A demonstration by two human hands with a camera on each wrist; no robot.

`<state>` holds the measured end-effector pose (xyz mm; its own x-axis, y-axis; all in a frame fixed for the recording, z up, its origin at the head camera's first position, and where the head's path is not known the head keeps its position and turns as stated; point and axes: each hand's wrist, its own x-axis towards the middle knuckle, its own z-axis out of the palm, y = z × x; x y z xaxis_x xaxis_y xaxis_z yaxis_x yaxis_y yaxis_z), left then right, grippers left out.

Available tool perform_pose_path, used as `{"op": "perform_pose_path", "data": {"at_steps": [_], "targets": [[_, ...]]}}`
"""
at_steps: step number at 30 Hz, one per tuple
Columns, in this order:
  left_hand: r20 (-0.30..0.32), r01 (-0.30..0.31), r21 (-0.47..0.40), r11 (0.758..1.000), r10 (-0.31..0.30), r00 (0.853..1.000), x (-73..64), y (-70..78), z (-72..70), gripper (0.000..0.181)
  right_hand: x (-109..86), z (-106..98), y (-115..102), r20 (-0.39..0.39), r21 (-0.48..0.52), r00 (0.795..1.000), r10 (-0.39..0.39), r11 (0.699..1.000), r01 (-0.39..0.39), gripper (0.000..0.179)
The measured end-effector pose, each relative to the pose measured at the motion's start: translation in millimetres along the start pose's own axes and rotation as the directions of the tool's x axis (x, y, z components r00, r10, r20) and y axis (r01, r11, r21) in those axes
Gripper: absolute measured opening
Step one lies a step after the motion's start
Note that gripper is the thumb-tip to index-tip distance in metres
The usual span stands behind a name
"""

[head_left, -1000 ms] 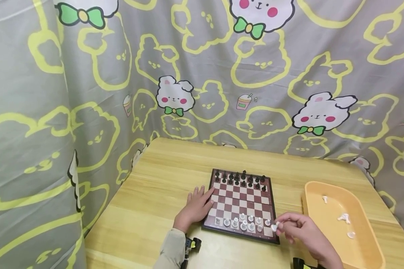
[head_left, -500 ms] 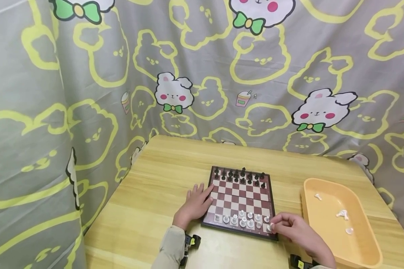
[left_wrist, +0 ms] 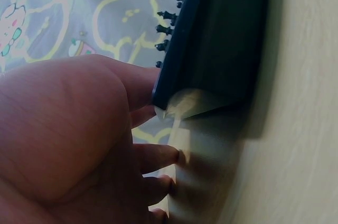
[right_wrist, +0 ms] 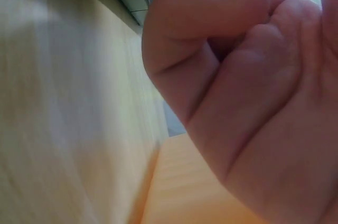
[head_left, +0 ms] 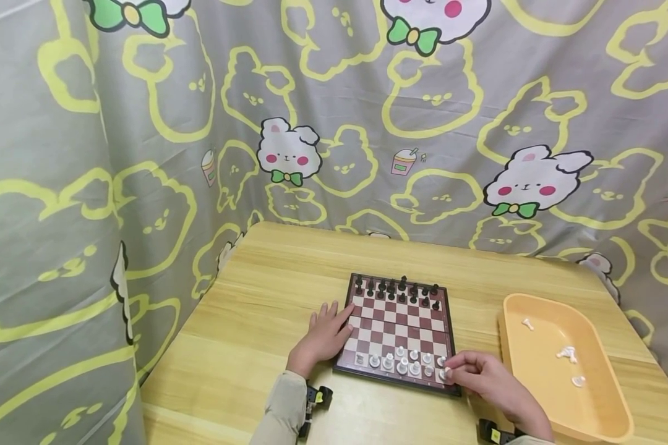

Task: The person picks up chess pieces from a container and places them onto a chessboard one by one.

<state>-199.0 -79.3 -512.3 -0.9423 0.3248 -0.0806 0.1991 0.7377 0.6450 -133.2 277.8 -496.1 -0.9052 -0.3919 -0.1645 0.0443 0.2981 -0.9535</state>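
Note:
A dark-framed chessboard lies on the table in the head view. My left hand rests at its left edge, fingers spread, with the fingertips of the thumb side on the frame. In the left wrist view this hand is beside the board's thick dark side. At the board's near right corner my right hand pinches a white chess piece upright over the corner square. Several white pieces stand along the near rows, and black pieces fill the far rows. In the right wrist view curled fingers hide the piece.
An orange tray stands on the table right of the board, close to my right forearm. Several white chess pieces lie in it. A patterned curtain hangs behind and to the left of the wooden table.
My right hand has brought the white piece from beyond the board's right edge onto the near right corner square. The left hand stays at the board's left edge.

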Motion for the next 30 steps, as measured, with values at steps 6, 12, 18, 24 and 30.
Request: {"op": "perform_pose_path", "data": {"at_steps": [6, 12, 18, 24, 30], "targets": [[0.000, 0.005, 0.002, 1.000, -0.005, 1.000, -1.6, 0.5, -1.4, 0.054, 2.0, 1.8, -1.1, 0.004, -0.028, 1.000, -0.002, 1.000, 0.002, 0.025], [0.000, 0.006, -0.005, 1.000, -0.006, 1.000, -1.5, 0.5, -3.1, 0.054, 4.2, 3.3, -1.3, 0.000, -0.049, 1.000, 0.007, 0.999, -0.007, 0.023], [0.001, 0.011, 0.003, 1.000, -0.011, 1.000, -2.3, -1.2, -2.2, 0.054, 5.4, 4.7, 1.6, 0.004, -0.042, 1.000, -0.002, 0.999, 0.002, 0.022], [0.004, 0.018, 0.013, 1.000, -0.018, 1.000, -0.8, -4.6, 1.1, 0.054, 4.3, 3.9, 1.7, 0.016, -0.036, 1.000, 0.014, 0.999, -0.014, 0.025], [0.009, 0.021, 0.014, 1.000, -0.022, 1.000, 0.6, -3.1, 1.3, 0.054, -3.1, 0.4, -2.1, 0.043, 0.011, 0.996, 0.078, 0.997, -0.078, 0.043]]}}
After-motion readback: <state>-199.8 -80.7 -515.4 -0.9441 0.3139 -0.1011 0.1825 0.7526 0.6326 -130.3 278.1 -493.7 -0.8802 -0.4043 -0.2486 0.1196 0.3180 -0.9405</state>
